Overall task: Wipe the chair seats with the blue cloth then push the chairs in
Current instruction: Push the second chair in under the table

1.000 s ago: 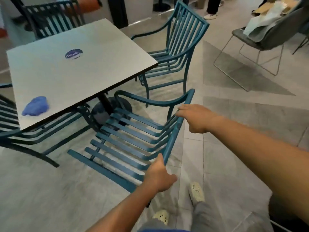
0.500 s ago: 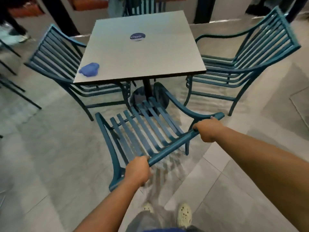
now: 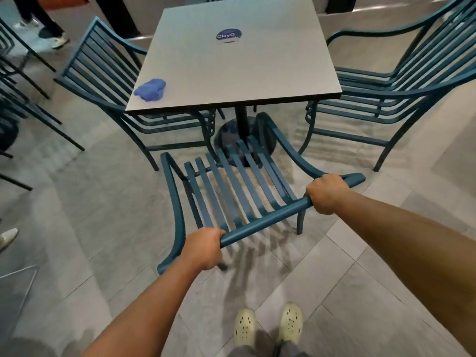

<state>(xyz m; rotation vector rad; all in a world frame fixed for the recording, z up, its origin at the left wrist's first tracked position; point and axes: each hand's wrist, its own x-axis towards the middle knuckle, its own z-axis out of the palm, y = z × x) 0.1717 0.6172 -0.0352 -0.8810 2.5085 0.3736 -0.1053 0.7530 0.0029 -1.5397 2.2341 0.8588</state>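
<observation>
My left hand (image 3: 203, 249) and right hand (image 3: 325, 194) clench the near teal chair (image 3: 231, 186) by its top rail; the blue cloth (image 3: 150, 89) lies on the table (image 3: 231, 73) (near-left corner). Pushed crooked, an armrest could strike the table's edge.

A square grey desk (image 3: 244, 73) stands on a black post (image 3: 240, 124) with a round base (image 3: 226, 136). A round blue sticker (image 3: 228, 36) reading "ClayG" lies near the desk's far edge. The floor (image 3: 77, 215) is grey tile. Pale perforated shoes (image 3: 269, 325) show at the bottom edge. Another person's white shoe (image 3: 59, 42) shows at the upper left.
</observation>
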